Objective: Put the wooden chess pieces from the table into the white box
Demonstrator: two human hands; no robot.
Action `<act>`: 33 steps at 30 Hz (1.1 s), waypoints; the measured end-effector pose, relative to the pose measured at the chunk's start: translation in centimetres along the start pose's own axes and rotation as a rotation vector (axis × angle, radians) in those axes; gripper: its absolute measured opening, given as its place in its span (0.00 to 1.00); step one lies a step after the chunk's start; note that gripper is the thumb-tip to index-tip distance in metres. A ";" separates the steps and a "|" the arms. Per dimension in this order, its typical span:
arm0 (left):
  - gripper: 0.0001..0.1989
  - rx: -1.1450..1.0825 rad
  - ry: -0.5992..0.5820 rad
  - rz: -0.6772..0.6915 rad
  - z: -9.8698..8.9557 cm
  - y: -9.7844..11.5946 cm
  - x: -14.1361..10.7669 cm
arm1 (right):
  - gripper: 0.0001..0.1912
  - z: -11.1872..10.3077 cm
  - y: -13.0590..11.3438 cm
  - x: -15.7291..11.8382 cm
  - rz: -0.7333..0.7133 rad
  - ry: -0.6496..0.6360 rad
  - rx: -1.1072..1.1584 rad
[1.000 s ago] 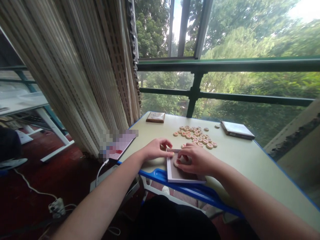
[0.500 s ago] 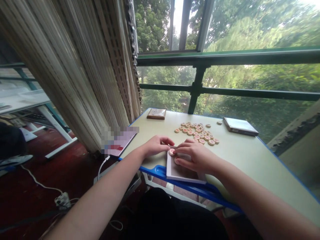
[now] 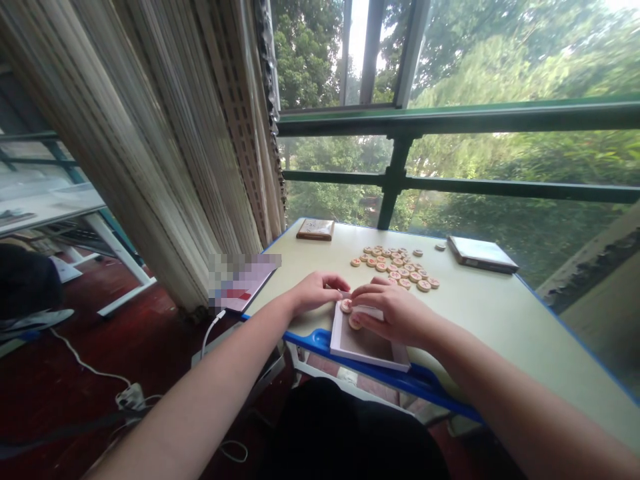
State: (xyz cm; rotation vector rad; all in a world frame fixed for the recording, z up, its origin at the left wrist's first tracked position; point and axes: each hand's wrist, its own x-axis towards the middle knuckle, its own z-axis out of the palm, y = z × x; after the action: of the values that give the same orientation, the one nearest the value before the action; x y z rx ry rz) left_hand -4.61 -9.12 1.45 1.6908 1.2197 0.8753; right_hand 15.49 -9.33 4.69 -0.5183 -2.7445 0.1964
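A shallow white-rimmed box with a brownish inside lies at the table's near edge. Two round wooden Chinese chess pieces, one at the far left corner and another just nearer me, are inside it. My left hand curls its fingers and thumb at the box's far left corner, gripping the rim there. Over the box, my right hand is bent, its thumb and fingers closed on the nearer piece. Its palm and fingers hide the box's far right part.
Several more pieces are scattered beyond my hands on the pale table. A brown-edged box sits at the far left, and a flat white-topped box far right. A partly blurred flat device with a white cable lies left.
The near piece shows more from under my right thumb. The box's near edge appears slightly lower and farther left. The whole view has shifted a little.
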 end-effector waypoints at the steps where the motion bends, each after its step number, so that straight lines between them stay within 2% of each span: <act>1: 0.12 0.003 0.003 -0.002 0.0 0.0 0.0 | 0.13 0.0 0.0 0.0 0.005 0.005 -0.001; 19: 0.11 0.062 -0.040 0.033 -0.1 -0.3 0.1 | 0.14 -0.1 -0.4 0.1 0.047 -0.092 -0.015; 24: 0.11 0.052 -0.046 0.024 -0.2 -0.2 0.1 | 0.17 -0.3 -0.4 0.0 0.104 -0.094 -0.056; 33: 0.11 0.087 -0.024 0.014 -0.4 -0.1 -0.1 | 0.17 0.1 0.2 -0.1 0.075 -0.091 0.007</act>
State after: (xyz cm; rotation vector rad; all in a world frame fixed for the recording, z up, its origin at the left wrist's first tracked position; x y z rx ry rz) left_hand -5.03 -9.14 1.48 1.7764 1.2464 0.8183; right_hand 15.60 -9.13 4.55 -0.6263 -2.8132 0.2533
